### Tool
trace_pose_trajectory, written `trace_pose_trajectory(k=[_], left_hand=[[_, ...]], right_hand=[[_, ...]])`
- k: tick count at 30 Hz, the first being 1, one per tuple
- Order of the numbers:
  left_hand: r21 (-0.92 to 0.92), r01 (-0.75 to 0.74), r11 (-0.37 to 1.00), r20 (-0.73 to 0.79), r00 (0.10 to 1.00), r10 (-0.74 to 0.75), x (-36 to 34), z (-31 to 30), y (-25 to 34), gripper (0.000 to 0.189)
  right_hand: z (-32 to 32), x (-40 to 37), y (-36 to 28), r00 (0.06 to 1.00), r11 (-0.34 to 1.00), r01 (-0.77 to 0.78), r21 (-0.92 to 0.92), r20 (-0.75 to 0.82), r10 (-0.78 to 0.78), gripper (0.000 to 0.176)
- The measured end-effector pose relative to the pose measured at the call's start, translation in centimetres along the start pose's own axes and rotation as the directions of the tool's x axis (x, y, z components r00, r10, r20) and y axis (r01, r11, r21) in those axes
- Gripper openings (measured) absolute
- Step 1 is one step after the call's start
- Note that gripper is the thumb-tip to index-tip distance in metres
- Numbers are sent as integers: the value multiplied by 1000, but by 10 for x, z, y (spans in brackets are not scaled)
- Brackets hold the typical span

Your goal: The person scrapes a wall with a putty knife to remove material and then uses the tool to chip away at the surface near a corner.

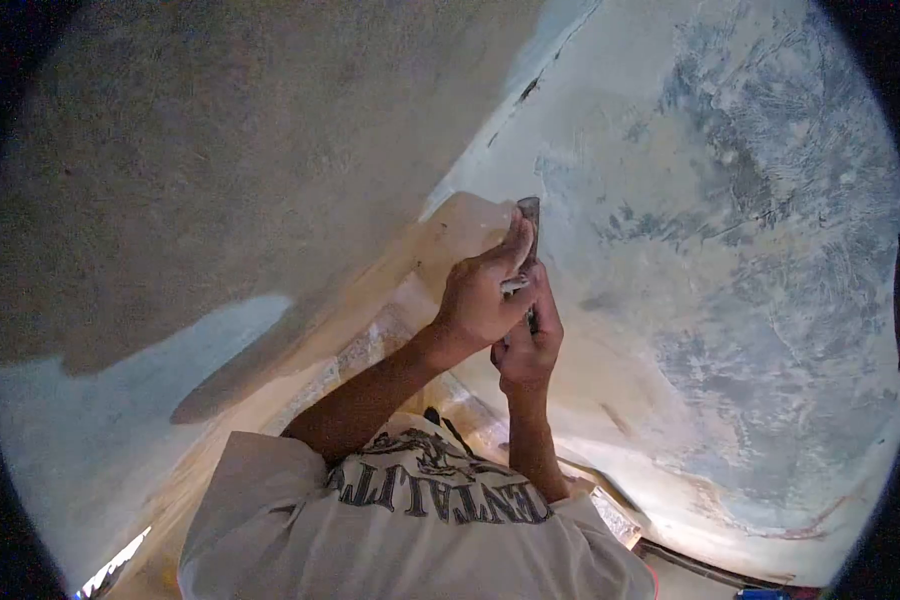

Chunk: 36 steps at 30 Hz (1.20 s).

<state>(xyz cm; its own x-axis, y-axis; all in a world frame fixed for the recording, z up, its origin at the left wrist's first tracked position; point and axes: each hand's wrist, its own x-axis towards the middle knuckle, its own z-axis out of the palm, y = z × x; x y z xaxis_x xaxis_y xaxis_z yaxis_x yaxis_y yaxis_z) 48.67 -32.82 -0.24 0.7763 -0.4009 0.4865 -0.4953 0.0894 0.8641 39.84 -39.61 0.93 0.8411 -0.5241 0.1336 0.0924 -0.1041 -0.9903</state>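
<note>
My right hand [531, 345] is closed low around a slim scraper, its index finger laid up along the tool. The narrow dark blade of this scraper [529, 215] points up in front of the wall. Crossing in from the left, my left hand [485, 298] is closed just above the right one, with fingertips beside the blade. A small whitish piece [515, 284] shows between its thumb and fingers; I cannot tell what it is. Behind both hands is a plastered wall [740, 260] with blue-grey patches and trowel marks.
A shadowed, rough plastered surface [240, 150] fills the left side and meets the wall at a slanting corner. A dark crack [530, 90] runs along that corner. Low on the right lie a dark strip [705, 565] and a small blue object [762, 594].
</note>
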Motion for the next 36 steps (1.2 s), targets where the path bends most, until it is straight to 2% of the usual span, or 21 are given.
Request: trace_pose_trajectory(k=[1,2,3,5,6,8,10,13,17,20,21,24,26,28,29,31,34,36], left_hand=[[-33,7,999,11,1000,-7,-3,1,1,68],[-63,7,998,20,1000,-6,-2,0,1,68],[53,-156,986,-26,987,158,0,3,-1,67],[-28,-76,997,-50,996,75,0,5,-5,66],[-75,-28,997,-59,998,23,-1,6,-3,65],[-49,-59,997,-48,997,57,-8,12,-5,67],[-7,-111,994,-30,993,110,-7,11,-7,68],[73,-69,995,-47,996,72,-5,13,-6,69],[51,-78,996,-7,997,79,-1,-3,5,68],[-65,-61,996,-15,998,60,-8,8,1,68],[-100,16,995,3,1000,-16,-8,7,-1,66],[-35,118,992,109,987,-114,-1,-11,15,67],[-48,47,998,47,998,-44,-8,1,8,68],[-57,-12,998,-25,1000,11,-11,13,9,68],[-128,89,988,-1,996,-90,-12,14,6,67],[-72,105,992,16,994,-104,-3,3,17,68],[25,76,997,24,997,-77,-3,0,14,67],[44,42,998,16,999,-43,-5,4,13,66]], right_hand=[[-3,2,-1,999,999,-34,2,22,34,50],[-7,2,0,1000,999,7,-44,6,-7,50],[-7,-3,-4,999,995,44,-92,-9,-45,49],[-3,-3,-14,999,999,-35,-21,4,35,48],[-1,-4,-12,1000,999,-26,-26,-8,26,49],[-1,-9,-2,1000,999,-12,-37,-27,11,49],[-10,-8,2,999,990,21,-139,-40,-26,49],[-9,-8,2,998,994,52,-93,-31,-55,49],[-1,-10,5,997,995,77,-57,12,-77,49],[-1,-10,-9,998,999,42,-34,-39,-43,49],[-2,-11,-7,1000,1000,15,-5,-24,-15,51],[19,-22,-29,996,994,-79,73,-42,83,53],[-19,-15,26,996,989,85,-119,-32,-89,55],[-22,-14,14,998,994,65,-84,-2,-65,56],[-22,-10,10,998,996,59,-65,13,-59,56],[-13,-5,2,999,999,30,-21,11,-30,55],[-16,-4,7,997,986,73,-152,20,-71,54],[-13,-6,-3,999,999,33,5,24,-33,54]])
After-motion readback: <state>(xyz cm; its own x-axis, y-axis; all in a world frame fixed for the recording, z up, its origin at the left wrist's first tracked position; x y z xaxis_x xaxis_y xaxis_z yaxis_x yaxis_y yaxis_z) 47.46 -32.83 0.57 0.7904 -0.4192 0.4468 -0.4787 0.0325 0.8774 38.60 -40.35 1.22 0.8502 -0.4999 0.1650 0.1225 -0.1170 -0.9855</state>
